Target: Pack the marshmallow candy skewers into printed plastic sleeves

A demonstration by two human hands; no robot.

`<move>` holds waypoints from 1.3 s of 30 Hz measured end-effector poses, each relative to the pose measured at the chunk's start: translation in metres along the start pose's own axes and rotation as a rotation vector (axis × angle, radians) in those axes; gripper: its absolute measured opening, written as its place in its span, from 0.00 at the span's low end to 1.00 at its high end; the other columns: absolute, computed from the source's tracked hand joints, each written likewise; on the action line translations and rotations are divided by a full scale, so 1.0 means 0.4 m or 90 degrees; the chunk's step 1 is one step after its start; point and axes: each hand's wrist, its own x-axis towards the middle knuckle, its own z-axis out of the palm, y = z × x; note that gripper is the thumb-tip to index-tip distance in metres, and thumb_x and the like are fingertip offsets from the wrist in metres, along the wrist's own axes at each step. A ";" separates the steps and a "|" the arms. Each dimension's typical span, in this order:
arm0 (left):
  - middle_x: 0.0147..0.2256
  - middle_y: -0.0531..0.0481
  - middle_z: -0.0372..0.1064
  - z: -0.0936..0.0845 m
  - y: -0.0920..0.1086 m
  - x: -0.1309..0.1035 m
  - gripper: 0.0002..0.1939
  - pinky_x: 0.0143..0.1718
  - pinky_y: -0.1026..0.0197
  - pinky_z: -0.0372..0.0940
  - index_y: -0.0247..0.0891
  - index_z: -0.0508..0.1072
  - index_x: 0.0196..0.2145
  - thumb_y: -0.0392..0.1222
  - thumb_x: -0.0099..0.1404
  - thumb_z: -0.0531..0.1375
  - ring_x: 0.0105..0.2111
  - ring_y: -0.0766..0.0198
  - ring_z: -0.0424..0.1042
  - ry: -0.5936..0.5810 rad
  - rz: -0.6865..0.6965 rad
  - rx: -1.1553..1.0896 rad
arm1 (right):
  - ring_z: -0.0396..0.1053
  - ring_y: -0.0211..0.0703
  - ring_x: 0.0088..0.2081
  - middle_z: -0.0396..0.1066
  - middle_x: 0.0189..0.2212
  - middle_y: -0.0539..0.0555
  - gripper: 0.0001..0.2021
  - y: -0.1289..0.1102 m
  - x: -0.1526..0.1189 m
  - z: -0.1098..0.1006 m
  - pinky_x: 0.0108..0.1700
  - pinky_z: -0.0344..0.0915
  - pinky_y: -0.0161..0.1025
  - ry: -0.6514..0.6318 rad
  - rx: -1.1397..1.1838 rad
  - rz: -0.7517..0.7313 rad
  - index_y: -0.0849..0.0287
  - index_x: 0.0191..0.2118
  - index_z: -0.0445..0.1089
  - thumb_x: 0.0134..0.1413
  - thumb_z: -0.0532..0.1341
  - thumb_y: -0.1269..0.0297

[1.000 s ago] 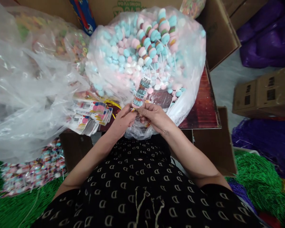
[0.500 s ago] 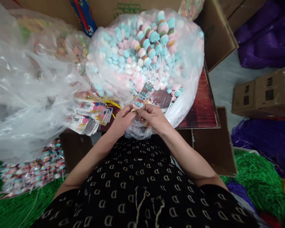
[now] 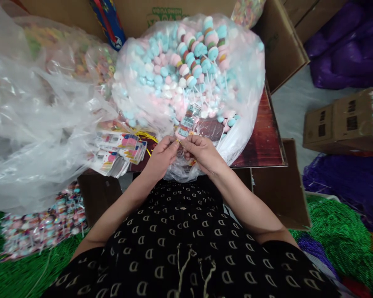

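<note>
Wrapped candy [image 3: 189,119] extends from left hand [image 3: 163,155] and right hand [image 3: 202,152], equally near, fingers pinched at its base, toward table's [image 3: 265,138] far edge, angled right.

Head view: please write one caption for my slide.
Left hand and right hand hold a wrapped candy by a plastic bag of pastel sweets.

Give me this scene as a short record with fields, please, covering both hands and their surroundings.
Left hand: fingertips pinched at the lower end of the wrapped candy
Right hand: fingertips pinched at the same end
Beyond: translucent bag of pastel candies, candy skewers on top
Left side: pile of printed packets
Surface: reddish-brown table
</note>
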 end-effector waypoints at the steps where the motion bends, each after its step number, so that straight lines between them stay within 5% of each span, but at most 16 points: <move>1: 0.24 0.57 0.58 0.000 -0.003 0.001 0.10 0.26 0.63 0.54 0.42 0.66 0.34 0.49 0.69 0.60 0.23 0.68 0.55 0.035 0.064 0.092 | 0.58 0.30 0.21 0.64 0.20 0.43 0.24 0.002 0.000 0.003 0.24 0.57 0.33 -0.006 0.042 0.029 0.57 0.27 0.67 0.43 0.76 0.45; 4: 0.27 0.55 0.65 -0.002 -0.011 0.004 0.05 0.32 0.61 0.57 0.41 0.68 0.35 0.42 0.69 0.59 0.27 0.67 0.62 0.092 0.179 0.290 | 0.57 0.30 0.20 0.64 0.20 0.42 0.25 0.013 0.003 0.008 0.24 0.59 0.33 -0.003 0.114 0.076 0.57 0.26 0.66 0.37 0.78 0.46; 7: 0.24 0.57 0.60 -0.002 -0.020 0.006 0.05 0.27 0.62 0.55 0.41 0.67 0.35 0.41 0.71 0.57 0.23 0.68 0.58 0.058 0.108 0.218 | 0.59 0.31 0.22 0.65 0.21 0.43 0.22 0.032 0.001 0.008 0.26 0.60 0.34 0.034 0.063 0.035 0.57 0.28 0.69 0.43 0.74 0.45; 13: 0.22 0.60 0.50 0.013 0.001 0.007 0.05 0.17 0.68 0.45 0.41 0.65 0.33 0.40 0.68 0.58 0.19 0.71 0.49 0.011 -0.086 -0.138 | 0.73 0.41 0.36 0.78 0.38 0.52 0.09 0.069 -0.019 -0.010 0.42 0.71 0.41 0.125 -0.343 -0.321 0.55 0.45 0.73 0.63 0.61 0.61; 18: 0.19 0.61 0.50 0.024 0.034 0.002 0.06 0.16 0.69 0.44 0.40 0.64 0.32 0.38 0.68 0.57 0.17 0.72 0.47 -0.001 -0.149 -0.181 | 0.76 0.46 0.46 0.79 0.43 0.57 0.11 0.089 -0.001 -0.021 0.51 0.73 0.46 0.125 -0.621 -0.541 0.55 0.50 0.72 0.68 0.55 0.69; 25: 0.19 0.60 0.51 0.018 0.019 -0.003 0.03 0.17 0.66 0.45 0.42 0.67 0.35 0.38 0.68 0.56 0.17 0.70 0.50 0.023 -0.097 -0.052 | 0.76 0.49 0.46 0.79 0.43 0.61 0.13 0.089 0.018 -0.043 0.54 0.71 0.47 0.101 -0.796 -0.551 0.58 0.53 0.75 0.72 0.55 0.67; 32: 0.23 0.55 0.62 -0.008 0.033 -0.002 0.04 0.30 0.60 0.54 0.43 0.67 0.34 0.39 0.69 0.57 0.26 0.62 0.62 0.065 0.021 0.306 | 0.74 0.47 0.45 0.79 0.42 0.60 0.15 0.055 0.036 -0.061 0.52 0.71 0.46 0.050 -0.880 -0.629 0.58 0.50 0.76 0.74 0.51 0.69; 39: 0.22 0.56 0.59 -0.015 0.007 0.005 0.05 0.26 0.63 0.57 0.43 0.68 0.33 0.41 0.70 0.57 0.24 0.63 0.63 0.049 -0.032 0.151 | 0.72 0.47 0.39 0.77 0.36 0.58 0.14 0.033 0.051 -0.054 0.46 0.70 0.46 0.019 -0.976 -0.655 0.61 0.49 0.75 0.74 0.51 0.69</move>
